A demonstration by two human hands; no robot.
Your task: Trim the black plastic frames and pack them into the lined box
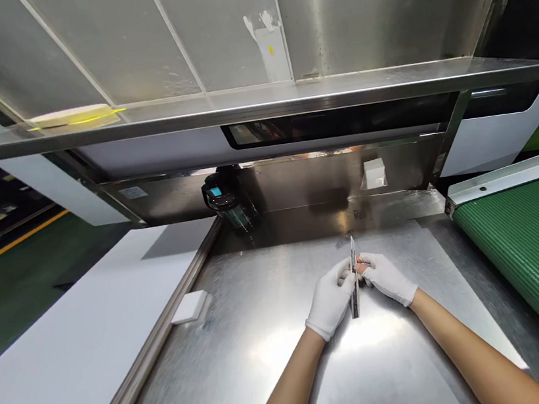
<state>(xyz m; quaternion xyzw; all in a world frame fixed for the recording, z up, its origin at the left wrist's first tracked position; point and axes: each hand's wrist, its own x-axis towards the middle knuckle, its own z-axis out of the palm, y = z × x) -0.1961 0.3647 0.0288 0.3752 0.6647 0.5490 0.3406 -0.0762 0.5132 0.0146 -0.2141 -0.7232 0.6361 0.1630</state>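
Note:
Both my hands wear white gloves and meet over the middle of the steel table [273,307]. My left hand [331,300] is closed around a slim utility knife [354,300], held nearly upright in the view with its pale, pointed blade end away from me. Bare fingertips poke out of the glove on my right hand [386,276]. They are pinched against the knife's right side, near its middle. Where the fingers overlap, part of the knife is hidden.
White sheets or boards [115,315] lie stacked on the left, with a small white block [189,307] beside them. A black jug [232,203] stands at the back. Overhead runs a steel shelf [257,109]; a green conveyor belt [538,246] lies right.

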